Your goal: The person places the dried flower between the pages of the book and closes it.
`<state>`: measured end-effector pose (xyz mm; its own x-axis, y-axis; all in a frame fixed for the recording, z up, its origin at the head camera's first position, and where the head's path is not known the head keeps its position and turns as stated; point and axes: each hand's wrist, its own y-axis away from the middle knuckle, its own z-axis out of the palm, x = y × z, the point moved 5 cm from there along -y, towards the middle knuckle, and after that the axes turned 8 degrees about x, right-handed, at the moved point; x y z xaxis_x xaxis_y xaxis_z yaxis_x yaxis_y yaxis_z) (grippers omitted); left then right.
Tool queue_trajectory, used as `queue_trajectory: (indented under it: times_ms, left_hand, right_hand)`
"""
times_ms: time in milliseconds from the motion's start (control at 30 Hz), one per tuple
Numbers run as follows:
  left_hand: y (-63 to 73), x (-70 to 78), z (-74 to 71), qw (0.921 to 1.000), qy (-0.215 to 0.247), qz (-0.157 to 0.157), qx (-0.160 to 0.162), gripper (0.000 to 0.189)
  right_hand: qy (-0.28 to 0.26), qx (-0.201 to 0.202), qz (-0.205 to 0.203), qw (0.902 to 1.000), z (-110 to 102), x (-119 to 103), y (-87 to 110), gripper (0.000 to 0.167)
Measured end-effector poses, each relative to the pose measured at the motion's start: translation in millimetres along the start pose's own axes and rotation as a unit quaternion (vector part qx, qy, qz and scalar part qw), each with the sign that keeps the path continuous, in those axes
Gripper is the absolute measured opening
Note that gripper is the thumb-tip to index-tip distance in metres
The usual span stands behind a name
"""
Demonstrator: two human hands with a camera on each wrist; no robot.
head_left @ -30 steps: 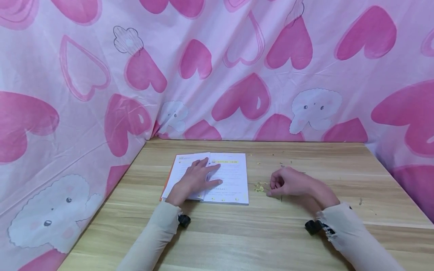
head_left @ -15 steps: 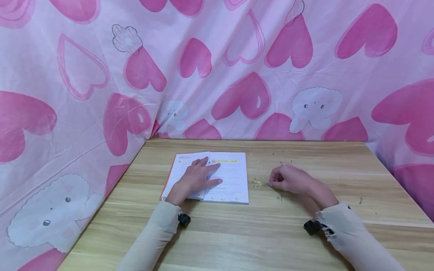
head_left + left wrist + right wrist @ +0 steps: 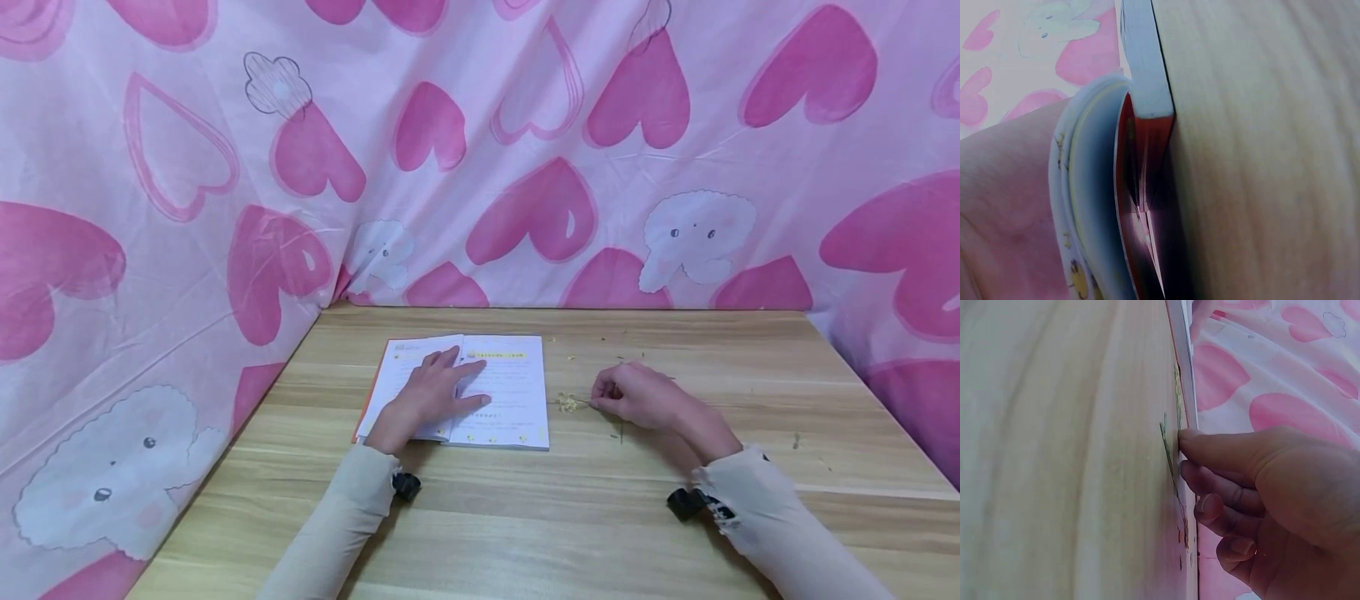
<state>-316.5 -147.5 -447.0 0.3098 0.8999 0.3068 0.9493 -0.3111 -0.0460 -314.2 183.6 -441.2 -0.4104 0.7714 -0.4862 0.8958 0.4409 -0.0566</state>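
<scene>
An open book (image 3: 513, 392) with white printed pages and an orange-red cover edge lies on the wooden table. My left hand (image 3: 431, 392) rests across its middle with the fingers spread, holding the pages down. Just right of the book, my right hand (image 3: 637, 396) pinches a thin green stem (image 3: 1177, 400) between thumb and fingertips. At the stem's far end is a small pale-yellow dried flower head (image 3: 568, 402), close to the table beside the page edge. Another thin stem (image 3: 1169, 453) lies loose near the thumb in the right wrist view.
Several tiny yellow and green plant scraps lie scattered beyond the right hand and farther right, including a small scrap (image 3: 797, 440). A pink heart-print cloth (image 3: 525, 208) hangs behind and beside the wooden table (image 3: 480, 525).
My right hand has shifted slightly away from me and to the left, and the yellow flower head has moved the same way. The left hand has stayed on the book.
</scene>
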Motion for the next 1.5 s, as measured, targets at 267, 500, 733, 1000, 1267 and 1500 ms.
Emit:
queue_trajectory:
  times_ms: [267, 500, 733, 1000, 1267, 1500]
  left_hand:
    - [0.4, 0.3, 0.0, 1.0000, 0.007, 0.002, 0.003, 0.073]
    - [1.7, 0.8, -1.5, 0.9999, 0.011, -0.003, -0.001, 0.073]
    - [1.4, 0.6, -1.8, 0.9999, 0.010, -0.006, -0.005, 0.074]
    - [0.1, 0.3, -1.1, 0.9999, 0.007, -0.004, -0.006, 0.074]
    - [2.1, 4.8, -4.9, 0.9998, 0.016, -0.008, -0.007, 0.072]
    - [1.9, 4.2, -3.9, 0.9998, 0.017, -0.008, -0.005, 0.072]
  right_hand:
    - [0.019, 0.003, 0.004, 0.9998, 0.9, 1.4, 0.2, 0.008]
    - [-0.006, -0.003, 0.009, 0.9999, -3.2, 2.7, 1.1, 0.004]
    - [0.003, -0.009, 0.003, 1.0000, -2.4, 0.6, 0.9, 0.006]
    - [0.036, 0.001, -0.010, 0.9993, -0.8, -4.1, 2.8, 0.007]
    - [0.038, 0.012, -0.015, 0.9991, -0.8, -1.1, 4.2, 0.008]
    - [0.024, 0.023, -0.009, 0.9994, -3.9, 1.7, 4.9, 0.008]
